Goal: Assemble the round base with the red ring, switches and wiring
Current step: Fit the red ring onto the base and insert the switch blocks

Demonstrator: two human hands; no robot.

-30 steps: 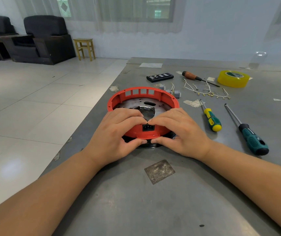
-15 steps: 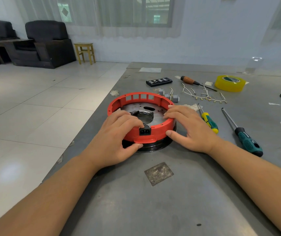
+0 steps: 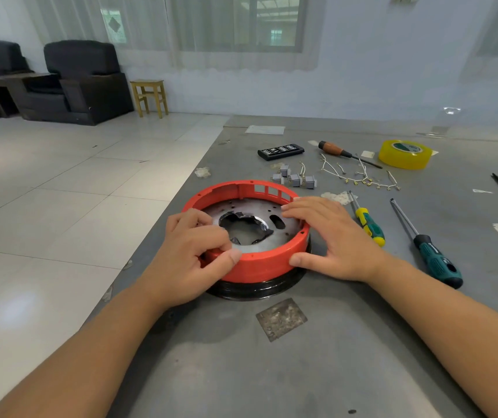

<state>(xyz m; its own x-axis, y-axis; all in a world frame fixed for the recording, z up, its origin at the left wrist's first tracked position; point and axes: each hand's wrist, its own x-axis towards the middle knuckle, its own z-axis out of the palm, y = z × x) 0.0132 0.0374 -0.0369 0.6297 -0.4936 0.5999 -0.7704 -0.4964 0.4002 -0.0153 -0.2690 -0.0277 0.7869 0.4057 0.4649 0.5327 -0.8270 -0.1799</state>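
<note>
Ring has turned: the black socket that faced me a second ago between my thumbs is gone from view, probably round under my left hand (image 3: 187, 254). Both hands have slid apart along the red ring (image 3: 260, 263). Left fingers (image 3: 211, 236) curl over the near-left rim, thumb on the outer wall, pinching the ring. Right hand (image 3: 332, 236) lies spread and fairly flat, fingertips on the far-right rim, thumb against the near-right wall.

Ring sits on the round base (image 3: 256, 289), its black edge showing just under my thumbs on the bench (image 3: 302, 372). I judge I'm rotating the ring to line it up with the base; seating not finished.

Switches (image 3: 296, 178) and wiring (image 3: 359, 176) lie untouched beyond my right fingertips, screwdrivers (image 3: 368, 224) just right of that hand. So fitting switches comes later.
</note>
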